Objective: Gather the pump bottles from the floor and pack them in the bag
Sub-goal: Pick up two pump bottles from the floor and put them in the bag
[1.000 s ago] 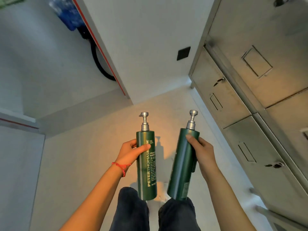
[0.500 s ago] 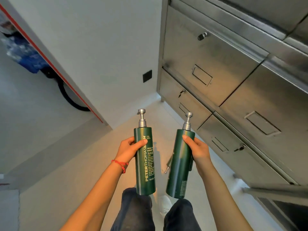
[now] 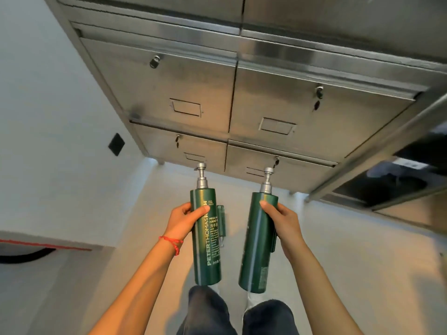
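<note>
I hold two tall dark green pump bottles with silver pump heads, both upright in front of me above my legs. My left hand [image 3: 185, 220] grips the left pump bottle [image 3: 206, 247], whose white lettering faces me. My right hand [image 3: 281, 222] grips the right pump bottle [image 3: 256, 247], which leans slightly and shows its plain side. Behind each bottle a second green piece pokes out, partly hidden. No bag is in view.
A steel cabinet [image 3: 242, 97] with locked doors and drawers stands straight ahead on short legs. A white wall [image 3: 48, 117] with a small black plate [image 3: 116, 144] runs along the left. A low ledge with a red stripe [image 3: 46, 245] and a black hose lies lower left. The pale floor [image 3: 362, 262] extends right.
My view has swung to the right, so the steel cabinet now fills the area ahead and the wall has slid left. Both hands still hold their bottles in the same way.
</note>
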The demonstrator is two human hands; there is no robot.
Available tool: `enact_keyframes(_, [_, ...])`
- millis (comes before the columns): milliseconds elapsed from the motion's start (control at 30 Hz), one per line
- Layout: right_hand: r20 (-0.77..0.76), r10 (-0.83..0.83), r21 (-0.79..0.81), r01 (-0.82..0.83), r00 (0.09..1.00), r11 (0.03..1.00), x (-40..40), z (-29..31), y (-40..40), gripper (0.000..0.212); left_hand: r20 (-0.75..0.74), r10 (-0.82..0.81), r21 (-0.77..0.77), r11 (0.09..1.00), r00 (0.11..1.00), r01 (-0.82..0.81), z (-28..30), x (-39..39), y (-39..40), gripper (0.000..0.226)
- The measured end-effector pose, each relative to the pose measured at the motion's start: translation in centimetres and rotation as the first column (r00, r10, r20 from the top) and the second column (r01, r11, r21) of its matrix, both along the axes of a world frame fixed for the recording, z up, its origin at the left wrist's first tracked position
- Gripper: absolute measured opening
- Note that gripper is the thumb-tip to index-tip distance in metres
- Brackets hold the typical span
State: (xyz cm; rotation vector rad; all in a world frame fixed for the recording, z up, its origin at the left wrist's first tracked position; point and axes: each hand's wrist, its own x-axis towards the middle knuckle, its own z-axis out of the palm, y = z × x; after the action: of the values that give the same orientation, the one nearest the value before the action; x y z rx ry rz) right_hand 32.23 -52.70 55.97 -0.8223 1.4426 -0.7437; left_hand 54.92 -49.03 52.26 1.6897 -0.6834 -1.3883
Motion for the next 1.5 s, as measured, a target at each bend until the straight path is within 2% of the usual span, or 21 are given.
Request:
enact_keyframes(267, [0.004, -0.365, -0.037, 0.365, 0.931, 0.93, -12.1, 0.8, 3.0, 0.023, 0.016, -0.381, -0.033, 0.924, 0.925, 0.381, 1.0, -11.8, -5.8, 0.01])
enact_keyframes(433, [0.005, -0.537, -0.064, 0.536, 0.844, 0.842, -20.0, 1.3, 5.6, 0.02, 0.043, -0.544, -0.073, 0.835, 0.838, 0.546, 1.8, -21.2, -7.6, 0.011])
enact_keyframes(600, [0.02, -0.702, -0.11, 0.699, 0.712, 0.707, -29.5, 2.1, 8.8, 0.015, 0.036, -0.704, -0.079, 0.705, 0.709, 0.705, 2.5, -32.8, -7.7, 0.012])
enact_keyframes(800, [0.0, -0.818, -0.135, 0.81, 0.576, 0.571, -39.3, 3.0, 12.8, 0.018, 0.017, -0.819, -0.109, 0.568, 0.573, 0.815, 3.4, -45.7, -6.7, 0.007])
enact_keyframes(1000, [0.009, -0.918, -0.11, 0.913, 0.397, 0.393, -46.5, 2.6, 14.5, 0.017, -0.005, -0.892, -0.094, 0.451, 0.452, 0.888, 3.5, -56.1, -7.5, 0.006])
enact_keyframes(1267, [-0.016, -0.981, -0.111, 0.975, 0.194, 0.195, -55.3, 1.1, 10.7, 0.013, 0.001, -0.968, -0.114, 0.251, 0.252, 0.961, 2.5, -70.4, -13.4, 0.006])
enact_keyframes(1500, [-0.028, -0.995, -0.105, 0.989, 0.099, 0.102, -62.5, 1.3, 6.7, 0.017, 0.017, -0.997, -0.103, 0.077, 0.079, 0.992, 2.8, -80.7, -18.6, 0.007])
